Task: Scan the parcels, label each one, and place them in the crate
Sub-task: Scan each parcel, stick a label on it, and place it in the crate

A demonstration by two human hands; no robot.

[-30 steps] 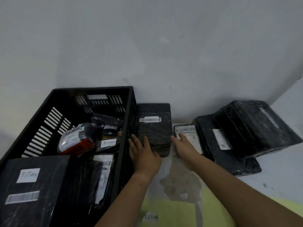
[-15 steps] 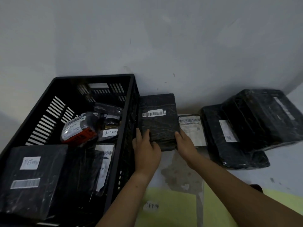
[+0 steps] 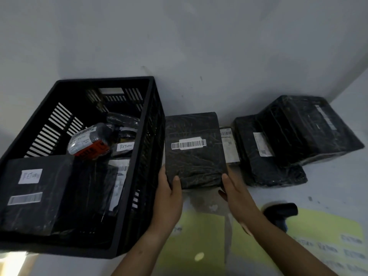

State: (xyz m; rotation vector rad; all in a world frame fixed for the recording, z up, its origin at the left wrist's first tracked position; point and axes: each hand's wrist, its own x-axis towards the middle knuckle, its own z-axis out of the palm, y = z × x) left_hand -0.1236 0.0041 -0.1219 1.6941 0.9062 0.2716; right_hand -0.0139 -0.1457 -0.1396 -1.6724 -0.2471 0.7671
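A black wrapped parcel (image 3: 196, 156) with a white barcode label is tilted up just right of the black crate (image 3: 137, 196). My left hand (image 3: 169, 198) grips its near left corner, thumb on top. My right hand (image 3: 237, 198) holds its near right corner. The crate holds several parcels, some with "RETURN" labels, among them a large black box (image 3: 33, 192) and a grey and red packet (image 3: 89, 142). A black scanner (image 3: 280, 214) lies on the yellow-green sheet (image 3: 199, 236) to the right of my right wrist.
A thin parcel with a white label (image 3: 229, 146) lies behind the held one. Two larger black wrapped parcels (image 3: 264, 156) (image 3: 312, 128) are stacked at the right against the wall. A strip of labels (image 3: 348, 253) lies at the lower right.
Both hands closed on the near corners of the barcode parcel and pulled it toward me, tilting it up. It now partly covers the thin labelled parcel.
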